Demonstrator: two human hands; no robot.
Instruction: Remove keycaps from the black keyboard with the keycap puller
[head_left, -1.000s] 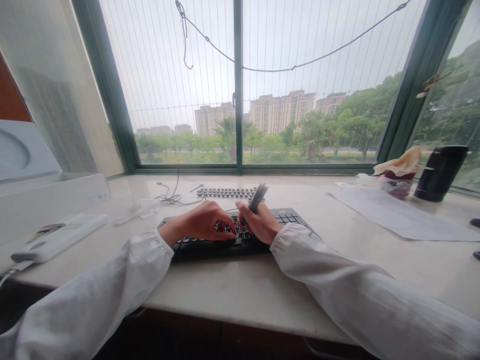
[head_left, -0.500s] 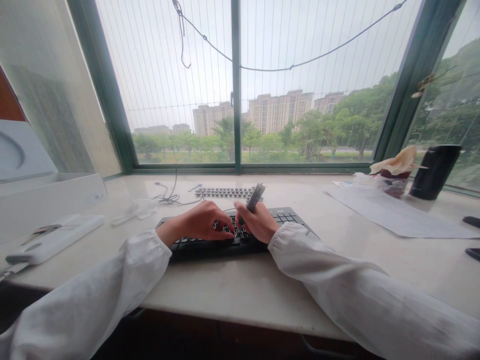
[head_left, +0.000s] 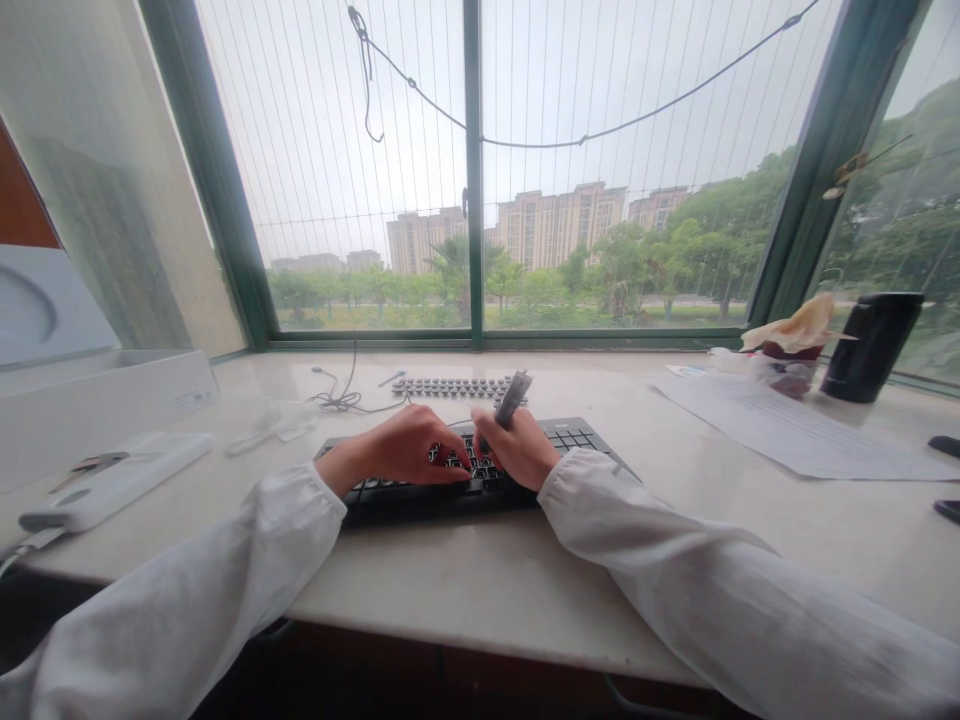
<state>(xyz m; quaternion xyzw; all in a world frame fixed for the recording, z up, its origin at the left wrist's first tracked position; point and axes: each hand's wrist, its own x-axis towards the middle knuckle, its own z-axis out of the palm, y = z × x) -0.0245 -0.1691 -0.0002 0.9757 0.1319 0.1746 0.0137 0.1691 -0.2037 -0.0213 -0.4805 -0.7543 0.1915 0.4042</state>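
A black keyboard lies near the table's front edge, with bare key sockets in its middle part. My left hand rests over its left half, thumb and fingers curved apart, fingertips at the sockets; nothing shows between them. My right hand is closed around a dark grey tool that slants up, its lower end hidden by the fingers above the middle of the keyboard. Behind the keyboard, several loose keycaps stand in rows.
A cable and clear plastic lie behind and left. A white power bank and white box sit at the far left. Papers, a red cup and a black bottle are on the right.
The view has shifted very slightly. Both hands stay at the same place over the keyboard, and the tool remains in my right hand.
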